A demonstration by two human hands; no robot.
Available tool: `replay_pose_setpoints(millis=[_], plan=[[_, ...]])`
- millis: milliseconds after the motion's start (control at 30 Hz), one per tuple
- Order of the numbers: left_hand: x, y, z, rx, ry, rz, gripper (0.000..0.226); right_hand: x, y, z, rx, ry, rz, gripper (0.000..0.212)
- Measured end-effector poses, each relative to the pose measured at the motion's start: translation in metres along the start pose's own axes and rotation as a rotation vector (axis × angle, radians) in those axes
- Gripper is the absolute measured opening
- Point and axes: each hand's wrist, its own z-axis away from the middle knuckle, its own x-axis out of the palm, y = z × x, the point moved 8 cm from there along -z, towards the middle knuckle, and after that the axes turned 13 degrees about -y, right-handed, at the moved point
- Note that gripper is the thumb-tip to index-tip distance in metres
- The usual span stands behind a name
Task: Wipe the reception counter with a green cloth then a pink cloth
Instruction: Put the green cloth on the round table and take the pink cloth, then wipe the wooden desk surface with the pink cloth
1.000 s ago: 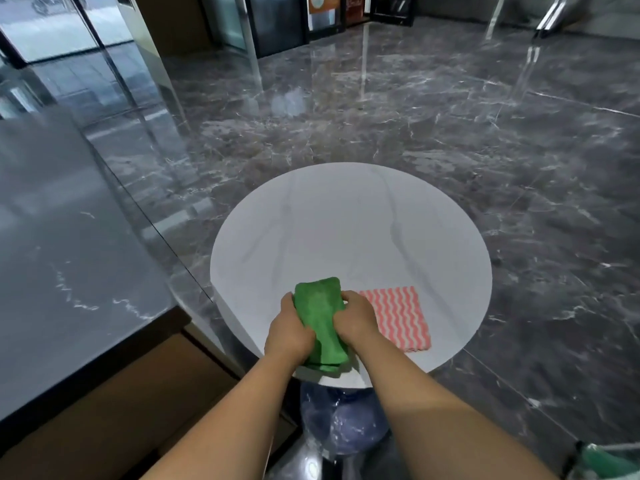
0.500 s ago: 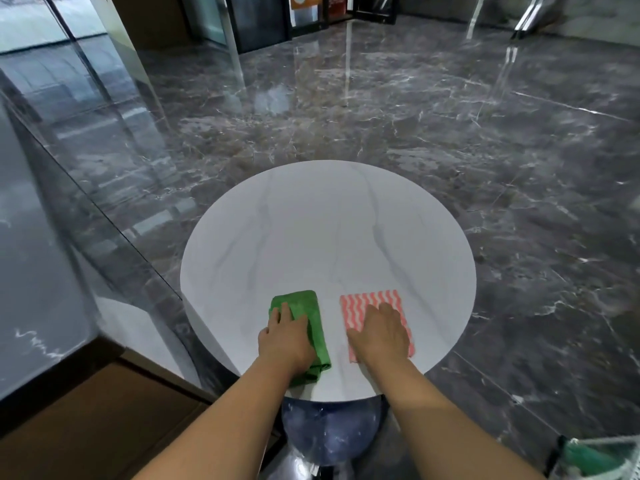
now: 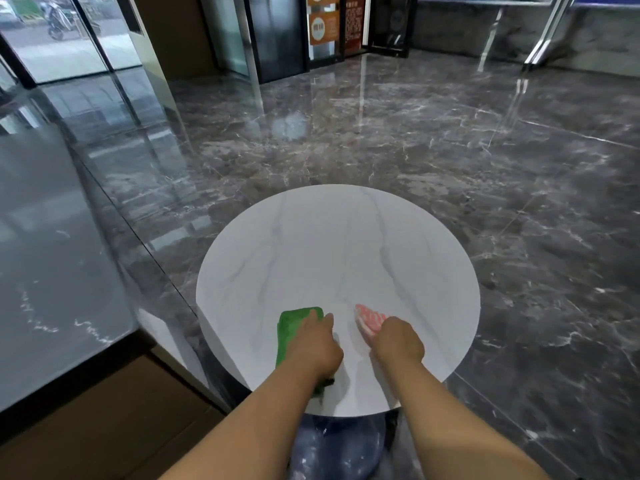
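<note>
Cloths sit on the near part of a round, white, marble-veined surface (image 3: 346,244), one under each bare hand. The left grip (image 3: 313,344) lies on top of the green cloth (image 3: 289,330), fingers stretched forward and pressing it down, thumb just off its right edge. The cloth is folded into a narrow strip that runs from the fingertips back under the wrist, close to the front rim. The right grip (image 3: 398,341) is curled tight around the pink cloth (image 3: 370,318), which is bunched up so that only a crumpled pink-and-white striped end pokes out ahead of the knuckles, low over the surface; whether it touches I cannot tell. The two cloths are apart, with bare white between them. A dark polished marble floor (image 3: 450,150) spreads beyond. A grey stone counter (image 3: 52,265) runs along the left, beside the round surface. A bluish rounded base (image 3: 332,448) shows under the front rim, between the forearms.
</note>
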Motion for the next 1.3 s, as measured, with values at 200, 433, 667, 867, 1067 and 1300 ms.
replay_pose_setpoints(millis=[200, 433, 667, 867, 1067, 1300], plan=[[-0.047, 0.042, 0.056, 0.06, 0.052, 0.001, 0.056, -0.07, -0.019, 0.056, -0.009, 0.094, -0.281, 0.044], [-0.118, 0.08, 0.146, 0.175, 0.197, 0.028, 0.058, -0.146, -0.067, 0.156, -0.12, 0.196, -0.314, 0.05], [-0.184, 0.077, 0.243, 0.284, 0.357, 0.074, 0.058, -0.182, -0.12, 0.276, -0.241, 0.27, -0.338, 0.062], [-0.222, -0.004, 0.332, 0.28, 0.472, 0.147, 0.06, -0.151, -0.194, 0.355, -0.422, 0.27, -0.304, 0.089], [-0.234, -0.146, 0.413, 0.103, 0.587, 0.26, 0.058, -0.065, -0.271, 0.424, -0.592, 0.243, -0.089, 0.022], [-0.209, -0.293, 0.499, -0.067, 0.712, 0.447, 0.059, 0.045, -0.33, 0.492, -0.728, 0.189, 0.043, 0.026]])
